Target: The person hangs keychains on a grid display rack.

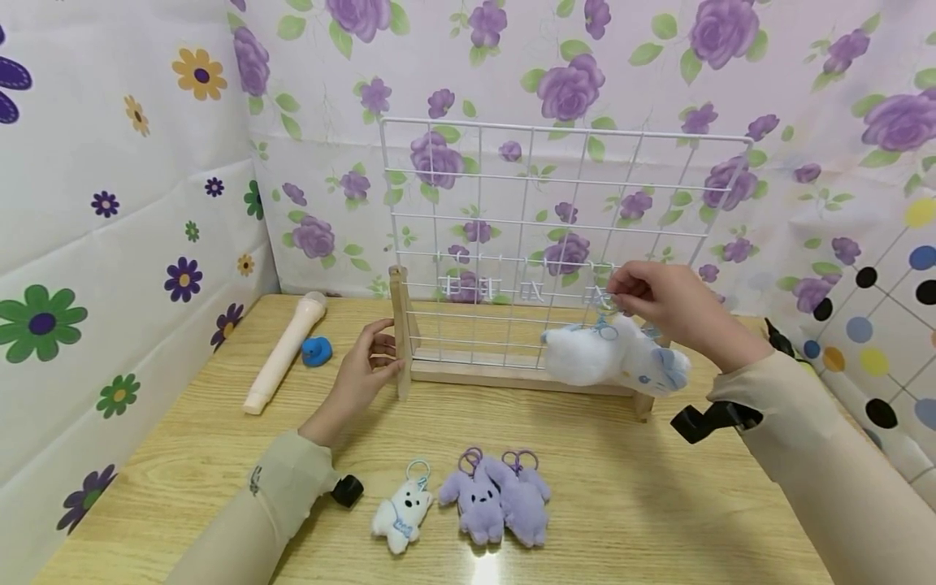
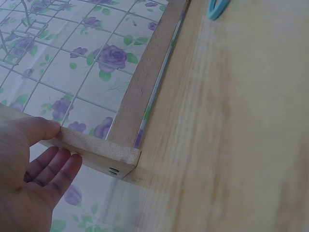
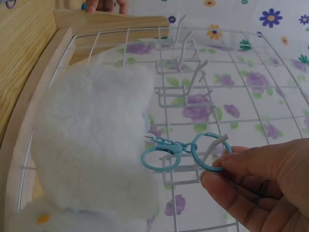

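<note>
A white wire grid rack (image 1: 532, 128) with wooden feet stands on the table. My left hand (image 1: 369, 357) holds its left wooden upright (image 1: 400, 325); in the left wrist view the thumb lies on one side of the wood and the fingers on the other. At the rack's right side, my right hand (image 1: 661, 305) pinches the blue key ring (image 3: 195, 159) of a white plush keychain (image 1: 581, 356). In the right wrist view, the tip of a white wire hook (image 3: 212, 146) passes through that ring. The plush hangs sideways before the grid, its blue-eared head to the right.
Several white hooks (image 1: 530, 290) line the grid. In front lie a white bear keychain (image 1: 402, 516) and two purple plush keychains (image 1: 481, 508). To the left are a pale microphone-shaped stick (image 1: 285, 353) and a blue rubber duck (image 1: 316, 351). Flowered cloth (image 1: 314, 162) hangs behind.
</note>
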The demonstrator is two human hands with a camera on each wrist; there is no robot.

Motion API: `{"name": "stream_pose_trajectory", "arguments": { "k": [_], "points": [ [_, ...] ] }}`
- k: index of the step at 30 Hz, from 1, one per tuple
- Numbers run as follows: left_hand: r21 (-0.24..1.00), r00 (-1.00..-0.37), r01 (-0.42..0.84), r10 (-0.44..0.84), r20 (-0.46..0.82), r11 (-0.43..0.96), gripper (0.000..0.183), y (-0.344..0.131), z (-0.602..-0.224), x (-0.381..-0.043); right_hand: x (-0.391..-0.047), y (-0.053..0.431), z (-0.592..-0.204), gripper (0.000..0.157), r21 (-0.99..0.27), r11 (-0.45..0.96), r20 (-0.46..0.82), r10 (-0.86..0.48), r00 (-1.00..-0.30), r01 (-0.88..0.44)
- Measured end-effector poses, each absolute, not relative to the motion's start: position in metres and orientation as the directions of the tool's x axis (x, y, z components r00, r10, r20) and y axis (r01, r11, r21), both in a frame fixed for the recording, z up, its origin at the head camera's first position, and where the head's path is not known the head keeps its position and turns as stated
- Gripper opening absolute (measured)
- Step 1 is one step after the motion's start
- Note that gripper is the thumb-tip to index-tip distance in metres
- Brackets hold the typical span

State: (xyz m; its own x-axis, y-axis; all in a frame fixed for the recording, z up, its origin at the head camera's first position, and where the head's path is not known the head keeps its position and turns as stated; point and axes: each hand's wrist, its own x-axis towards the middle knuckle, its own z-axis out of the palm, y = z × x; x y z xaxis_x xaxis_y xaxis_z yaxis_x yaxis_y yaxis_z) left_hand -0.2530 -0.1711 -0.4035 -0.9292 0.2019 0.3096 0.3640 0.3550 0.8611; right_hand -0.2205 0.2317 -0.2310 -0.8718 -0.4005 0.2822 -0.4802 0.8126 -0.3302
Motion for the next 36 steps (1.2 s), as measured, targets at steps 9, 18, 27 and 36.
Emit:
{"name": "stream_pose_trajectory", "arguments": {
  "k": [9, 18, 27, 36],
  "points": [
    [0.869, -0.938, 0.340, 0.191, 0.288, 0.359, 0.064, -0.170, -0.401, -0.253, -0.229, 0.230, -0.233, 0.009, -0.332, 0.827, 0.211, -0.404, -0.890, -0.454],
    [0.868, -0.942, 0.328, 0.195, 0.272, 0.374, 0.060, -0.163, -0.376, -0.235, -0.230, 0.228, -0.232, 0.006, -0.317, 0.835, 0.213, -0.399, -0.892, -0.449],
    [0.867, -0.940, 0.334, 0.197, 0.279, 0.369, 0.060, -0.164, -0.376, -0.233, -0.227, 0.229, -0.230, 0.009, -0.342, 0.826, 0.225, -0.391, -0.892, -0.448],
    [0.868, -0.940, 0.336, 0.188, 0.284, 0.367, 0.062, -0.167, -0.390, -0.245, -0.218, 0.233, -0.225, 0.012, -0.343, 0.816, 0.277, -0.387, -0.880, -0.466]
  ]
}}
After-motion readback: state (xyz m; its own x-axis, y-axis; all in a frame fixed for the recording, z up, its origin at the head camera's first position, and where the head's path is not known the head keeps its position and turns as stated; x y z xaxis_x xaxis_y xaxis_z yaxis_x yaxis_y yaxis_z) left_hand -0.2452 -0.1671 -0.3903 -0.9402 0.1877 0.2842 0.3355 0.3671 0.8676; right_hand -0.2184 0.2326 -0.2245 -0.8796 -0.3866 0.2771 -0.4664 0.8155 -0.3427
